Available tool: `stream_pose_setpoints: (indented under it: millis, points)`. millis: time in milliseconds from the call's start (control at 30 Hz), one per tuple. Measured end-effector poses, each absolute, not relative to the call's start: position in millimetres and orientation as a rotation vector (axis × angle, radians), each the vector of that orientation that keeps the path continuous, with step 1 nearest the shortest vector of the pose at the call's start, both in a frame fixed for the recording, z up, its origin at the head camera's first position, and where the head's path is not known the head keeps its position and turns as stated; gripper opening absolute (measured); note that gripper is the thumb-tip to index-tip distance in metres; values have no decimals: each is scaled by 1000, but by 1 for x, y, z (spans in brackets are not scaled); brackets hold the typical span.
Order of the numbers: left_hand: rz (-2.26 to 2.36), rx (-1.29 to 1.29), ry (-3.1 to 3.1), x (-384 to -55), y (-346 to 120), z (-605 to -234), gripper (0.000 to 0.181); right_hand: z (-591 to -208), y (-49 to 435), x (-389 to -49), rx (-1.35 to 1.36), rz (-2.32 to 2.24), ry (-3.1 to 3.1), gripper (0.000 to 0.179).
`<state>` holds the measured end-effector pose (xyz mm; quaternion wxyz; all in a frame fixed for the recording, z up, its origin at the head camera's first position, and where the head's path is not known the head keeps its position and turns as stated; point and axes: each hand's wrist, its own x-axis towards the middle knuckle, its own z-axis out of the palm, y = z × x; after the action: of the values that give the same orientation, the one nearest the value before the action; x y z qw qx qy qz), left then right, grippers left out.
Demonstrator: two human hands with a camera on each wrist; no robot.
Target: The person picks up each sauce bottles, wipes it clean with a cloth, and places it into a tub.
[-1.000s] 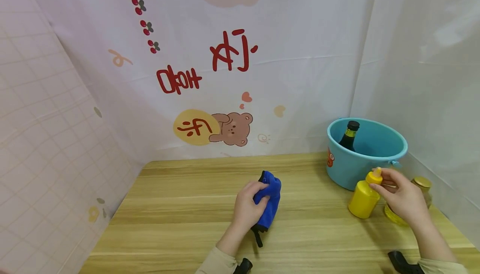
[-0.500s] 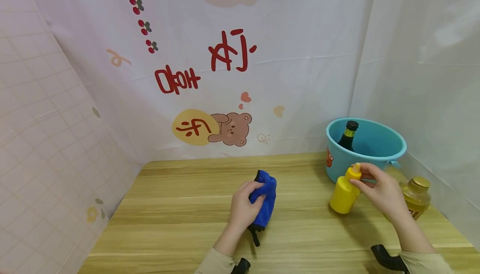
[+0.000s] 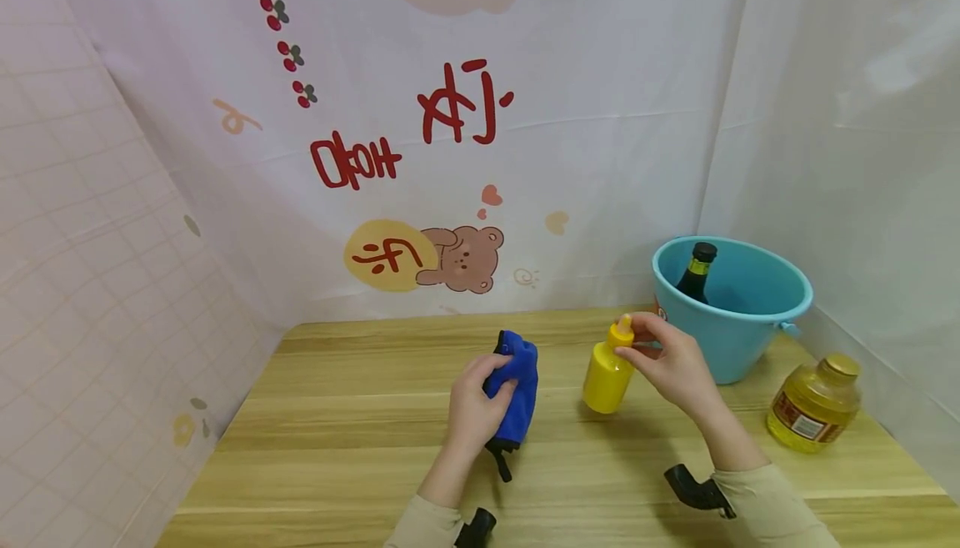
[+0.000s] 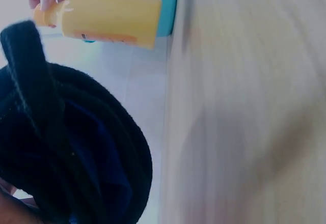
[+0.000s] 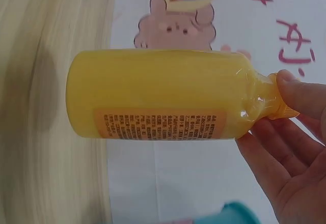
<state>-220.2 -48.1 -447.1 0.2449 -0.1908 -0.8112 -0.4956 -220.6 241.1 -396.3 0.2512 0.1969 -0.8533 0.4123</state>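
My left hand grips a folded blue cloth with black edging and a short black loop hanging from its lower end. In the left wrist view, the black-trimmed end of the cloth fills the lower left. My right hand pinches the cap end of a yellow squeeze bottle, fingers and thumb around its neck. The bottle is nearly upright, just right of the cloth and apart from it. Printed text on the label of the squeeze bottle faces the right wrist camera.
A light blue bucket stands at the back right, with a dark capped bottle leaning inside. Right of it, a squat bottle of yellow oil sits on the wooden table. Printed white sheeting rises behind.
My right hand has carried the yellow squeeze bottle leftward from beside the oil bottle to near the cloth. My left hand has shifted slightly left and up with the cloth.
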Motion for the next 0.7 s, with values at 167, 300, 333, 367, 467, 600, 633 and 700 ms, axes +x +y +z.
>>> stream_pose_setpoints:
  millis: [167, 300, 333, 367, 467, 600, 633, 700]
  points:
    - [-1352, -481, -2199, -224, -56, -444, 27, -399, 219, -230, 585, 1191, -2318, 40]
    - [-1366, -457, -2191, -225, -61, -441, 27, -401, 203, -235, 618, 1242, -2331, 40]
    - [-1368, -451, -2193, -225, -62, -441, 27, -401, 199, -236, 626, 1251, -2333, 40]
    - [-1369, -445, -2196, -225, -63, -440, 27, -402, 195, -237, 636, 1262, -2336, 40]
    - [-1379, -426, -2206, -225, -65, -440, 27, -404, 185, -240, 662, 1291, -2337, 39]
    - [-1383, -412, -2210, -226, -66, -440, 27, -406, 174, -245, 683, 1314, -2334, 39]
    - [-1382, -409, -2210, -226, -67, -440, 27, -406, 171, -246, 684, 1318, -2335, 39]
    - [-1375, -405, -2209, -226, -67, -440, 27, -407, 167, -248, 678, 1314, -2342, 38]
